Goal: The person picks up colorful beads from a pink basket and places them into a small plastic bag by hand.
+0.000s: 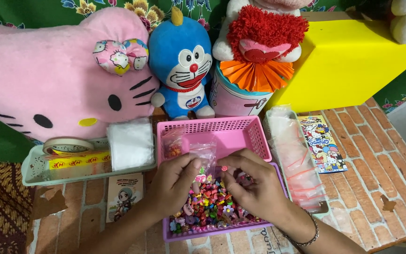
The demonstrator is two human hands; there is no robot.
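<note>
Picking now: pulling tiny bright beads [210, 207] out of a purple tray [212, 233], low in the middle of the bench [377, 174].
Left hand: left hand [172, 186] curled at the tray's left side, fingers pinched on the mouth of a small clear bag [204, 155].
Right hand: right hand [254, 183] curled over the beads, thumb and finger pinched on one small pink bead [224, 168] close to the bag's mouth.
Doing it well: best to keep the bag's mouth open and close over the tray, so a dropped bead lands back in the pile. Small slow pinches, one bead at a time.
Behind the tray: pink basket [231, 131] touching the tray's far side, another small filled bag [172, 143] leaning in its left corner.
Left side: pale green tray [34, 174] with a tape roll [66, 146] and folded white plastic [130, 143], near the left wrist. Small card [123, 195] flat on the bench just below it.
Right side: stack of clear zip bags [297, 160] just beside the right hand, colourful sticker sheet [323, 143] past it.
Far back: pink cat pillow [57, 70], blue cat doll [182, 61] and yellow box [353, 61], well away from the hands.
Open room: tight on both sides, elbows kept in. Bare bench at the right, its edge close by at the corner.
</note>
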